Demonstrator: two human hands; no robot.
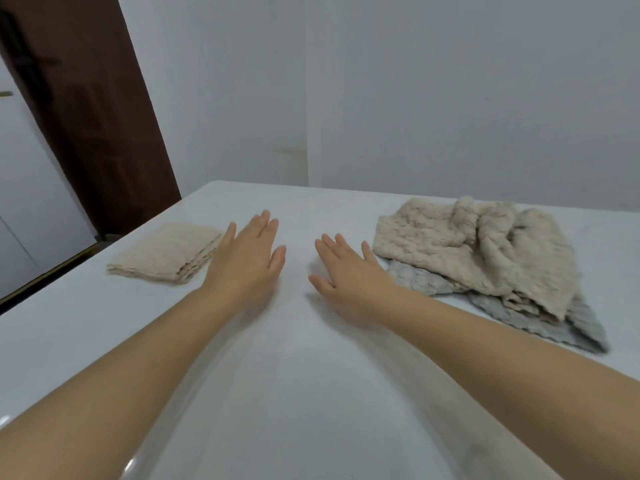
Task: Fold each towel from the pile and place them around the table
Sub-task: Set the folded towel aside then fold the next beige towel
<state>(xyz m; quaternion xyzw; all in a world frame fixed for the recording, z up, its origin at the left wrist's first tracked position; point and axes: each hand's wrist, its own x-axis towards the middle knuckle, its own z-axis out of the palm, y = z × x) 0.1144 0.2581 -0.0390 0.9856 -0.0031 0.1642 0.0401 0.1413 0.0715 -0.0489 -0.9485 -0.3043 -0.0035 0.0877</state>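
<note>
Pile of towels (485,251): unfolded, located toward the far right corner of the table (294,375). A crumpled beige towel (433,237) lies on top; a grey towel (419,280) lies beneath it and projects toward the near edge.

Folded towel (166,252): beige, flat, located close to the left edge of the surface, well apart from the pile.

Left hand (247,261): palm down, fingers straight and slightly spread, holding nothing. It is just beside the right side of the folded towel.

Right hand (349,275): palm down, fingers straight and spread, holding nothing. Its little finger is just beside the left side of the pile; contact cannot be determined.

Both hands are over the bare surface between the two towel groups. Whether the palms rest on it cannot be determined.
</note>
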